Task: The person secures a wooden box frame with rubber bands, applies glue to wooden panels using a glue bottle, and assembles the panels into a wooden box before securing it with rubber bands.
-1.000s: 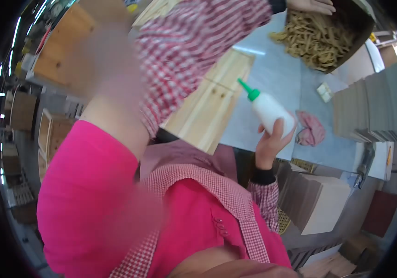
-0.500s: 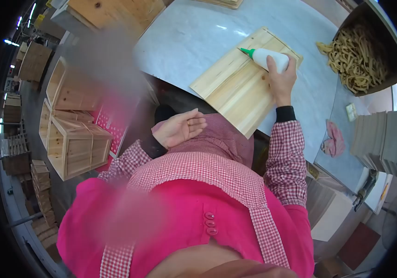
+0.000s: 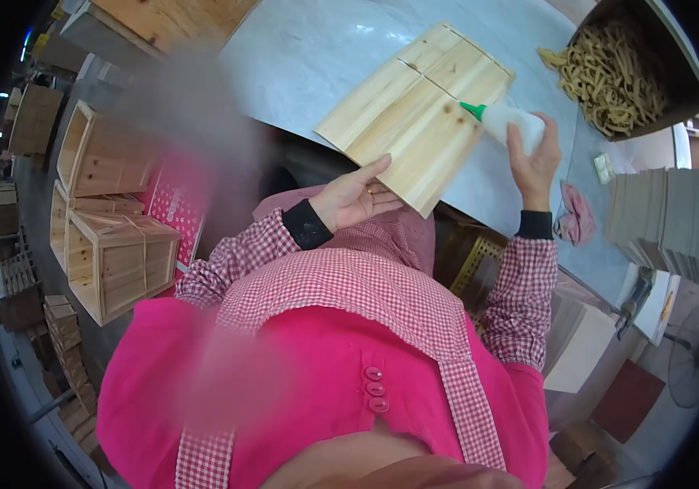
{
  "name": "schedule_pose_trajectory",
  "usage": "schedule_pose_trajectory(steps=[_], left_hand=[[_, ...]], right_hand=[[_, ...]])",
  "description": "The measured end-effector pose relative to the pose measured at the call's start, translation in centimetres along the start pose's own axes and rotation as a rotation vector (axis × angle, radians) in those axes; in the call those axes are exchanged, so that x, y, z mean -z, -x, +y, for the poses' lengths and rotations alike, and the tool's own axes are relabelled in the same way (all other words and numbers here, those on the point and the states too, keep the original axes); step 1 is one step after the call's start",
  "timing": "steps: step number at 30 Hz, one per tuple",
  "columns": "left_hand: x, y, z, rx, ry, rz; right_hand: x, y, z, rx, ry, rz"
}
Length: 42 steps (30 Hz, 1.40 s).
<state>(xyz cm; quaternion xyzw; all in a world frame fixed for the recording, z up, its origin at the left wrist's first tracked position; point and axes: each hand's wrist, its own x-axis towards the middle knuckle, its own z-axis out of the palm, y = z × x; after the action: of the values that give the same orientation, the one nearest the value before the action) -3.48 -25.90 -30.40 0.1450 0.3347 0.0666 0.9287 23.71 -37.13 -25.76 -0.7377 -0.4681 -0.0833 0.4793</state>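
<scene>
Right hand [image 3: 540, 163] around bottle [image 3: 499, 121], left hand [image 3: 351, 198] at panel [image 3: 414, 122]

At upper right, a box [image 3: 682, 61] holds tangled tan strips [image 3: 614, 77] (some spill over its edge); below are a crumpled pink cloth [image 3: 577, 218] and stacked grey sheets [image 3: 679, 218]. A fan [image 3: 698, 350] shows at lower right, wooden crates [image 3: 133, 257] at left.

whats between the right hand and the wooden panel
In the head view, a white bottle, held in the right hand, its green nozzle pointing toward the wooden panel.
</scene>
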Motion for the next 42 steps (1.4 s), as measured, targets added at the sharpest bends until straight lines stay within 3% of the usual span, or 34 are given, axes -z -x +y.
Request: schedule_pose_trajectory(steps=[7, 10, 15, 19, 23, 32, 42], left_hand=[[-1.8, 0.8, 0.2, -0.09, -0.022, 0.072], [-2.0, 1.5, 0.8, -0.136, 0.009, 0.037], [-2.2, 1.6, 1.6, -0.164, 0.092, -0.112], [-1.7, 1.4, 1.5, -0.128, 0.091, -0.152], [-1.7, 1.4, 1.4, -0.111, 0.082, -0.152], [-1.8, 1.4, 1.6, -0.114, 0.068, -0.153], [-1.8, 0.8, 2.1, -0.151, 0.082, -0.148]], right_hand=[[2.9, 3.9, 3.3, -0.196, -0.033, 0.17], [3.3, 4.2, 1.0, -0.557, -0.425, 0.302], [2.3, 2.5, 0.8, -0.521, -0.75, 0.504], [0.7, -1.2, 3.3, -0.541, -0.697, 0.594], [-0.5, -4.6, 5.7, -0.583, -0.447, 0.633], [-0.4, -5.5, 7.5, -0.525, -0.269, 0.549], [2.0, 0.9, 0.4, -0.485, -0.415, 0.35]])
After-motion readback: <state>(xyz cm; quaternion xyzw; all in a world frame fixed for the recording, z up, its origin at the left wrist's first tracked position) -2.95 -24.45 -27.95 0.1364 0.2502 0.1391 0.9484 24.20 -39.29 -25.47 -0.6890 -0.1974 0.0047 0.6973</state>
